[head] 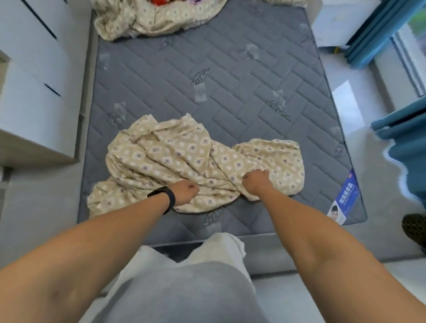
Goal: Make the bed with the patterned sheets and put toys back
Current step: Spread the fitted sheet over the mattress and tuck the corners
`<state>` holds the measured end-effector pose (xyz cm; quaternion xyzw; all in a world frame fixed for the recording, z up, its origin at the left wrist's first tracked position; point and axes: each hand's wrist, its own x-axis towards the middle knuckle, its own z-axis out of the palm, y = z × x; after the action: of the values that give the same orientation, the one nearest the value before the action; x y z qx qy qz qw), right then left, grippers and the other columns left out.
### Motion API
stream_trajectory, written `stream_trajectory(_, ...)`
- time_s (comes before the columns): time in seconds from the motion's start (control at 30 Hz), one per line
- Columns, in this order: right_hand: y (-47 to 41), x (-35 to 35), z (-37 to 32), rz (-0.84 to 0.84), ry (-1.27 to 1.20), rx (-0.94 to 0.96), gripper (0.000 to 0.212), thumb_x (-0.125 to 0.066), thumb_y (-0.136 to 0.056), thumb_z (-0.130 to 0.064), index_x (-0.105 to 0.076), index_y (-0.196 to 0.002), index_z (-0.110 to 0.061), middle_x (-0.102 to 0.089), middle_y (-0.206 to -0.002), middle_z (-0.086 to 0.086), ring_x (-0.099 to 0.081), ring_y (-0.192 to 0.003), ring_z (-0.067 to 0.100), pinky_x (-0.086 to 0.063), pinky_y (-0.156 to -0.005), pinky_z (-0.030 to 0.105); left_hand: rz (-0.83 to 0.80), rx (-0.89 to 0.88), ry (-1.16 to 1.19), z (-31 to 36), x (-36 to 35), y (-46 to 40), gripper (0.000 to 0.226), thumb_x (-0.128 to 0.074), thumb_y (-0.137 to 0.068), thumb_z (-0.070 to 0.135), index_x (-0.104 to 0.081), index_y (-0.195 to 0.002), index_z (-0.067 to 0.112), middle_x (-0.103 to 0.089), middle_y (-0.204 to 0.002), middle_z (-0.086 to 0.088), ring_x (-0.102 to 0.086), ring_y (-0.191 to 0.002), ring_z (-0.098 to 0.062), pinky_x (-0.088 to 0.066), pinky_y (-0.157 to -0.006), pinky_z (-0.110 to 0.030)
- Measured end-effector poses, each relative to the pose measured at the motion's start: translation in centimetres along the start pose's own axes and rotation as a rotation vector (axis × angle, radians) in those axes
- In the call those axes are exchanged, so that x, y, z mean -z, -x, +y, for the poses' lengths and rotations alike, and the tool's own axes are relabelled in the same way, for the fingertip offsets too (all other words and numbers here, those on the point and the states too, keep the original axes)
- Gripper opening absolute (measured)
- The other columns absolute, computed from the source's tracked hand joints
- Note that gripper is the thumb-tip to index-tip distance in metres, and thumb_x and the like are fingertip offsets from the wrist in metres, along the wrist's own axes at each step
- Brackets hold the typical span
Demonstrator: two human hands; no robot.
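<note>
While the grey quilted mattress [230,76] lies bare over most of its top, a crumpled patterned sheet [184,161] sits bunched near its foot edge, closer to the person than to the head end. Its long axis runs across the mattress, from the left edge, where a flap spills slightly over the side, toward the right edge, stopping short of the corner that carries a blue printed label [343,200].

Both arms reach down onto this sheet. The left hand [185,192], with a black band [164,198] on its wrist, is balled into a fist, fingers curled round a fold of fabric at the sheet's near edge. The right hand [257,181] is likewise clenched, gripping a gathered ridge of cloth toward the right part of the bundle. The 2 hands are near each other but apart, with a twisted ridge of sheet between them.

At the head end, toward the left corner, a second heap of the same patterned fabric [149,18] lies rumpled, with bright red and purple items [161,1] just showing at the frame's top; what they are cannot be told. White drawers [30,76] stand along the mattress's left side, and blue curtains [378,32] hang beyond its right side.
</note>
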<state>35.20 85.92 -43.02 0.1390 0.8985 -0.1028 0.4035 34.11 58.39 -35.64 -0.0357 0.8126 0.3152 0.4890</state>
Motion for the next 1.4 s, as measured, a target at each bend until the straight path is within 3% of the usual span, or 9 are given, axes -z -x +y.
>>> stream_trajectory(0.3, -11.0, 0.0, 7.1, -0.245, 0.098, -0.058, 0.057, -0.037, -0.096, -0.042, -0.047, -0.146, -0.017, -0.044, -0.149, 0.01, -0.025, -0.144, 0.037, -0.018, -0.118, 0.05, -0.008, -0.041, 0.028, 8.4, -5.7, -5.5, 0.028, -0.048, -0.104, 0.035, -0.068, -0.115, 0.019, -0.068, -0.117, -0.002, -0.068, -0.101, -0.025, -0.052, -0.084, -0.033)
stream_trajectory(0.47, -11.1, 0.5, 7.0, -0.183, 0.059, -0.049, 0.052, -0.041, -0.099, -0.033, -0.041, -0.151, -0.032, -0.009, -0.166, 0.005, -0.003, -0.149, 0.038, -0.011, -0.119, 0.055, 0.039, 0.019, 0.054, 8.3, -5.6, -7.1, 0.025, -0.049, -0.103, 0.029, -0.068, -0.109, 0.016, -0.069, -0.117, -0.009, -0.069, -0.099, -0.028, -0.051, -0.076, -0.029)
stream_trajectory(0.57, -12.0, -0.3, 6.6, -0.25, 0.019, -0.075, 0.058, -0.036, -0.102, -0.033, -0.027, -0.158, -0.024, -0.012, -0.167, 0.002, 0.0, -0.153, 0.035, -0.002, -0.12, 0.056, 0.069, 0.066, 0.088, 7.5, -5.0, -7.3, 0.028, -0.05, -0.103, 0.031, -0.068, -0.113, 0.013, -0.07, -0.116, -0.01, -0.069, -0.099, -0.03, -0.052, -0.076, -0.03)
stream_trajectory(0.83, -9.9, -0.8, 5.6, -0.158, -0.108, -0.142, 0.046, -0.035, -0.106, -0.041, -0.052, -0.139, -0.015, -0.045, -0.149, 0.008, -0.036, -0.138, 0.031, -0.019, -0.114, 0.048, 0.1, 0.116, 0.122, 5.3, -4.7, -6.4, 0.026, -0.049, -0.104, 0.031, -0.067, -0.113, 0.014, -0.069, -0.114, -0.006, -0.07, -0.098, -0.026, -0.047, -0.065, -0.023)
stream_trajectory(0.93, -7.6, 0.4, 4.3, -0.032, -0.25, -0.097, 0.036, -0.044, -0.104, -0.04, -0.06, -0.126, -0.016, -0.059, -0.132, 0.008, -0.051, -0.125, 0.029, -0.023, -0.111, 0.046, 0.098, 0.085, 0.094, 5.0, -4.6, -5.6, 0.024, -0.052, -0.102, 0.031, -0.068, -0.111, 0.015, -0.071, -0.113, -0.009, -0.07, -0.097, -0.029, -0.051, -0.075, -0.03)
stream_trajectory(1.1, -2.6, 3.7, -0.5, -0.059, -0.404, -0.047, 0.047, -0.037, -0.106, -0.038, -0.045, -0.146, -0.014, -0.042, -0.154, 0.011, -0.038, -0.141, 0.033, -0.02, -0.12, 0.052, 0.148, -0.058, 0.016, 5.7, -3.0, -2.9, 0.02, -0.059, -0.096, 0.021, -0.065, -0.115, 0.021, -0.067, -0.114, -0.003, -0.063, -0.093, -0.019, -0.047, -0.073, -0.024)
stream_trajectory(1.27, 4.0, 7.5, -3.9, 0.135, -0.458, 0.182, 0.029, -0.042, -0.104, -0.03, -0.07, -0.11, -0.025, -0.068, -0.111, 0.0, -0.06, -0.115, 0.027, -0.038, -0.106, 0.043, 0.252, -0.277, -0.071, 6.1, 1.0, -0.2, 0.072, -0.073, -0.086, 0.027, -0.04, -0.15, 0.024, -0.043, -0.146, -0.005, -0.052, -0.124, -0.024, -0.049, -0.098, -0.036)
stream_trajectory(1.33, 6.8, 9.4, -5.1, 0.248, -0.515, 0.27, 0.03, -0.045, -0.103, -0.028, -0.059, -0.076, -0.027, -0.062, -0.08, -0.007, -0.063, -0.091, 0.024, -0.044, -0.1, 0.051, 0.265, -0.342, -0.086, 6.4, 2.8, 0.9, 0.098, -0.08, -0.079, 0.034, -0.022, -0.158, 0.029, -0.026, -0.156, -0.004, -0.038, -0.139, -0.026, -0.042, -0.109, -0.04)
stream_trajectory(1.4, 9.2, 11.8, -6.7, 0.381, -0.589, 0.371, 0.033, -0.047, -0.102, -0.026, -0.053, -0.07, -0.025, -0.057, -0.076, -0.008, -0.061, -0.083, 0.024, -0.047, -0.094, 0.054, 0.266, -0.38, -0.08, 6.8, 4.3, 1.9, 0.124, -0.087, -0.064, 0.056, -0.009, -0.159, 0.035, -0.015, -0.16, 0.0, -0.028, -0.144, -0.024, -0.036, -0.115, -0.045)
